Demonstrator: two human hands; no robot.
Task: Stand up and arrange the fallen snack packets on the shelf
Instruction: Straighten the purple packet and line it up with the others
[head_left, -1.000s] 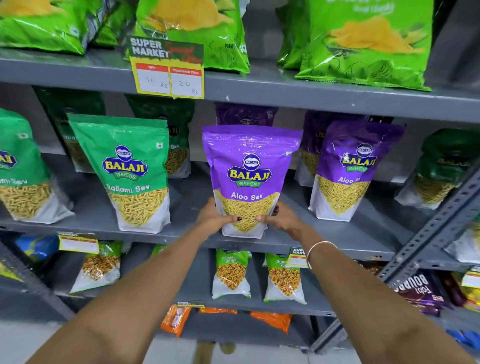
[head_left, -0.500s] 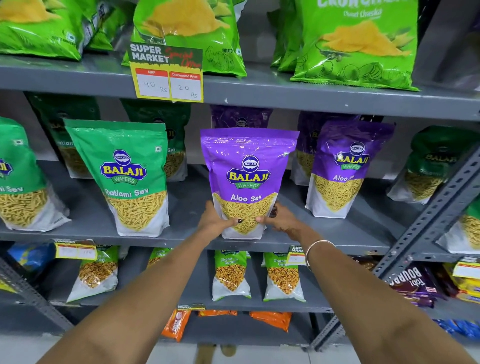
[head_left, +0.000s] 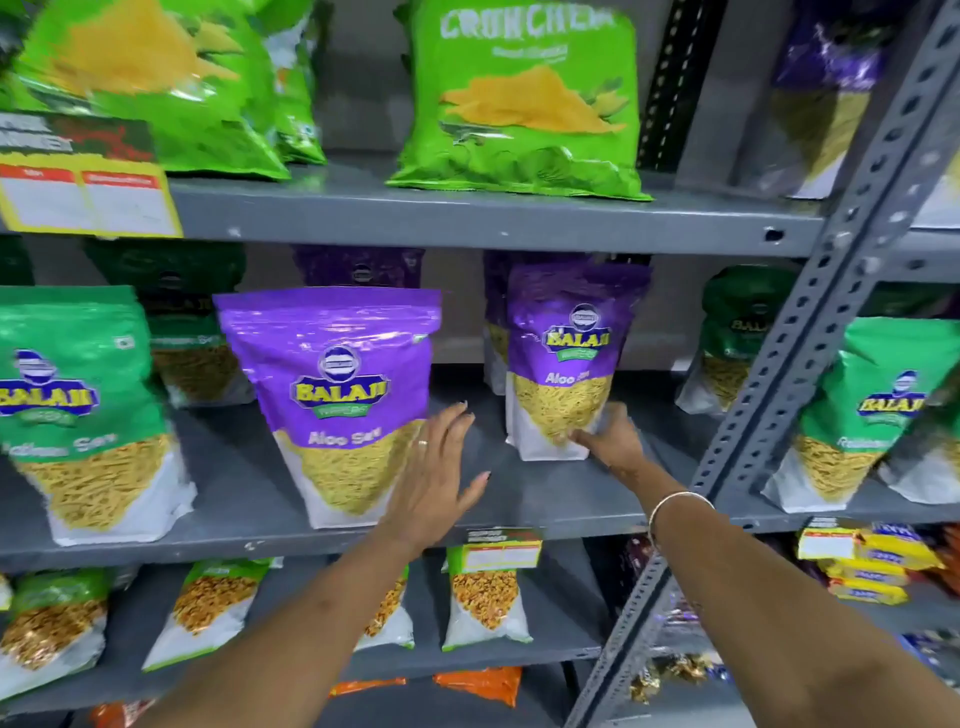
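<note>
A purple Aloo Sev packet (head_left: 332, 384) stands upright near the front of the grey middle shelf (head_left: 545, 493). My left hand (head_left: 434, 478) hovers just right of it, fingers spread, holding nothing. To the right, a second purple Aloo Sev packet (head_left: 569, 343) stands further back, tilted slightly. My right hand (head_left: 610, 439) grips its lower right corner. More purple packets stand behind both in the shadow.
Green Ratlami Sev packets (head_left: 78, 410) stand at the left, and another green packet (head_left: 878, 405) stands past a slanted perforated metal upright (head_left: 810, 332). Green chip bags (head_left: 519, 98) fill the shelf above. Small packets (head_left: 483, 597) line the shelf below. A price tag (head_left: 88, 197) hangs at the upper left.
Both hands let go of the front purple packet. My right hand moved right and took hold of the second purple packet; my left hand opened beside the first. The view shifted right and closer.
</note>
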